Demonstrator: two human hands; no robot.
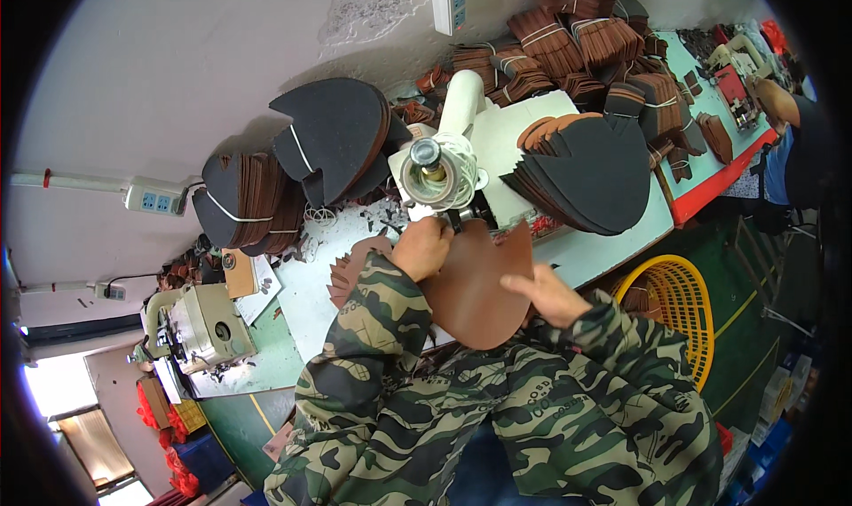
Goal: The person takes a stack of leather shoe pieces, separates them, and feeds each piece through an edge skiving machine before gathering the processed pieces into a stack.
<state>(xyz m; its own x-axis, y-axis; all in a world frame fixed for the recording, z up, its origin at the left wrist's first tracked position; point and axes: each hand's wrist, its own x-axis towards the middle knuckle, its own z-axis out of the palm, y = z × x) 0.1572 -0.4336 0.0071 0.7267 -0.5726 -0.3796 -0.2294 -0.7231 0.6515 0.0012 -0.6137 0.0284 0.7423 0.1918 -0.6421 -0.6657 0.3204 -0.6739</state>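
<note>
Likely light, pliable and smooth, the brown leather panel (pixel 480 295) at the near edge of the counter (pixel 302 304) suits rim holds, right hand (pixel 552 296) pinching its right side, curled left hand (pixel 423 249) at far left, grip unclear.

Glaring window (pixel 60 387), dark curved edges

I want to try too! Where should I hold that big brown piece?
Probably the right edge of the brown piece, coming from the right, thumb on top as the right hand does. The piece looks thin and flat, so a pinch should suit, and its far edge sits by the machine.
</note>
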